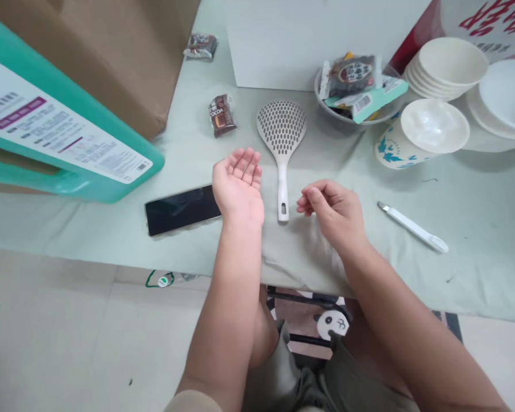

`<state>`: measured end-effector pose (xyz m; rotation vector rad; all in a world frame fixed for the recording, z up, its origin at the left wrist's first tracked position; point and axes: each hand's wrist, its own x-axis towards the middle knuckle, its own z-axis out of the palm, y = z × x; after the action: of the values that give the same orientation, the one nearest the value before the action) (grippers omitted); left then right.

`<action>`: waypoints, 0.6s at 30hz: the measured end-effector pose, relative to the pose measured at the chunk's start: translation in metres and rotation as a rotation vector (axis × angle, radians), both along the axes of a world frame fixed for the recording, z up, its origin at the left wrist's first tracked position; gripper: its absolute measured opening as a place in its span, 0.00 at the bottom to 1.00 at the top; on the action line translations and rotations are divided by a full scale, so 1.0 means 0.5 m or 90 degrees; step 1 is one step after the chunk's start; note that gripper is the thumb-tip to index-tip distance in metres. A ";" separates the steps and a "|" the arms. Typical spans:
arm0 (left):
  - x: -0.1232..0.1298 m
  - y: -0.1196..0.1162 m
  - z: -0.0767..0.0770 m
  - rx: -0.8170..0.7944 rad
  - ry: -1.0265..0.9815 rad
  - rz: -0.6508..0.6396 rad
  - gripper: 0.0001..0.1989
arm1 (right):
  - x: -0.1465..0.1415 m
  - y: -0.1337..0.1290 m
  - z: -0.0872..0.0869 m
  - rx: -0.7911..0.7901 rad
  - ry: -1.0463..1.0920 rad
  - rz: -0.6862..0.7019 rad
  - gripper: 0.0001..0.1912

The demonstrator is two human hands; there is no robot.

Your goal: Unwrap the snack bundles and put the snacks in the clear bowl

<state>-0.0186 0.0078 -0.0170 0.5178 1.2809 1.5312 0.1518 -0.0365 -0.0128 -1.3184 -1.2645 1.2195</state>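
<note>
A pale skimmer (282, 134) with a perforated round head lies on the cloth, its handle toward me, between my two hands. My left hand (240, 186) is turned palm up, fingers loosely bent and apart from the palm, with nothing in it. It is left of the skimmer's handle and covers the right end of a black phone (180, 210). My right hand (337, 212) is just right of the handle, apart from it. Its fingers curl loosely near the thumb, and no object shows in them. Further right lies a white utility knife (413, 227).
Wrapped cocoa snacks (222, 116) lie behind the phone. A bowl of packets (356, 97), a patterned paper cup (420, 134) and stacked bowls (446, 68) stand back right. A green jug (90, 137) and cardboard box (111, 51) stand left; a white box (309, 43) is behind.
</note>
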 end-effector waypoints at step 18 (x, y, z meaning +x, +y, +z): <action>-0.015 0.018 0.051 -0.065 -0.481 0.162 0.14 | -0.308 0.315 0.028 0.169 -0.526 0.176 0.21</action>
<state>-0.0262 0.0169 0.0087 -0.2958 0.8335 1.6288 -0.0023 0.1210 0.0011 -1.5327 -2.1636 0.6296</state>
